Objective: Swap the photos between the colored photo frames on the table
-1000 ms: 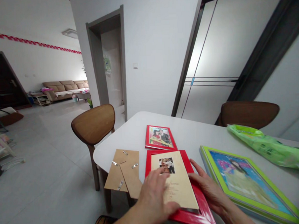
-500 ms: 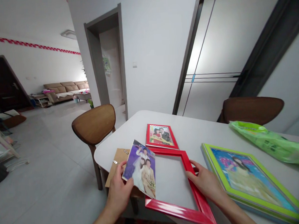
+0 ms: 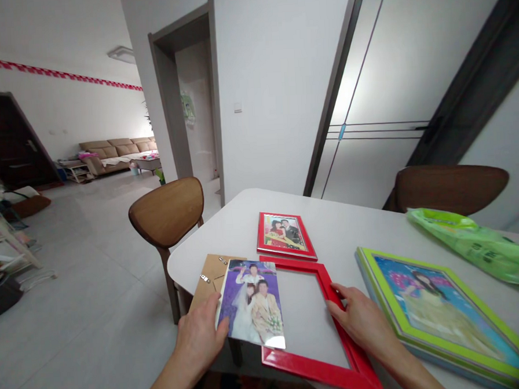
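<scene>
Left fingers (image 3: 223, 329): nearly closed, pinching your photo (image 3: 254, 311) by its 9 o'clock edge. Right fingers (image 3: 338, 314): part-curled, gripping the red frame's (image 3: 312, 369) 3 o'clock rail. Photo overlaps the frame's 9 o'clock side, long axis roughly 12–6; your left's nearer.

I see the left hand (image 3: 200, 332) holding a purple photo (image 3: 251, 305) over the left side of the large red frame (image 3: 312, 369), the right hand (image 3: 357, 316) gripping its right side. Around that frame lie a small red-framed picture (image 3: 285, 235) just beyond, a green-framed picture (image 3: 448, 315) to the right, a brown board (image 3: 206, 276) to the left.
</scene>
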{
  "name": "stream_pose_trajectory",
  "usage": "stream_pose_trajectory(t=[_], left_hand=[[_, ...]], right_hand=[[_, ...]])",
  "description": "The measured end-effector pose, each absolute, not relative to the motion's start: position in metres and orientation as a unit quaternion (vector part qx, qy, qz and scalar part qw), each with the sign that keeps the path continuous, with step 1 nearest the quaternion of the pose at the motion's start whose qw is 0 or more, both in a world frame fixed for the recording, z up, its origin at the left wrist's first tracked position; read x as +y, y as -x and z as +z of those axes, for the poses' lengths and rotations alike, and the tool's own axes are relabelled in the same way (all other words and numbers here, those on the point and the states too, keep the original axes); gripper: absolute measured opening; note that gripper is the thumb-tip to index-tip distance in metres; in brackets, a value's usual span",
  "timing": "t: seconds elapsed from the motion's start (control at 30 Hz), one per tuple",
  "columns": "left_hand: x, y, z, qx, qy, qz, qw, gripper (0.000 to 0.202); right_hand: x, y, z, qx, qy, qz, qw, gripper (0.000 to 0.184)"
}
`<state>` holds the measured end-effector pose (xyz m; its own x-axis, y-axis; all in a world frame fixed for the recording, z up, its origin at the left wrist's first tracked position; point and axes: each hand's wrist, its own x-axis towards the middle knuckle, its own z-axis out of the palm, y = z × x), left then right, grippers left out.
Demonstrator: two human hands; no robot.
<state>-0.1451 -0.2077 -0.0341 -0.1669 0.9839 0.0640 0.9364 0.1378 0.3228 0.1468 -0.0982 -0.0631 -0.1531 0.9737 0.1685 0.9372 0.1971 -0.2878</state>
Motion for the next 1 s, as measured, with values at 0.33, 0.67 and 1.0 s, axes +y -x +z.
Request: stream_pose_trajectory(t=[0.33,0.67,1.0], left_hand=[[-0.214,0.134,-0.042,0.64,-0.737,0.213,0.04,0.044],[-0.204,0.11,-0.051,0.526,-0.815,0.241,0.037,0.071],[-0.192,0.064,-0.001,0.478,-0.515,0.653,0.283,0.032]], right_hand=[[-0.117,-0.086,-0.047,-0.635,0.548,0.416,0.35,0.047],[-0.133,-0.03,-0.018,-0.478,0.426,0.667,0.381,0.025],[-0.143,-0.043,-0.007,-0.443,0.459,0.636,0.434,0.043]])
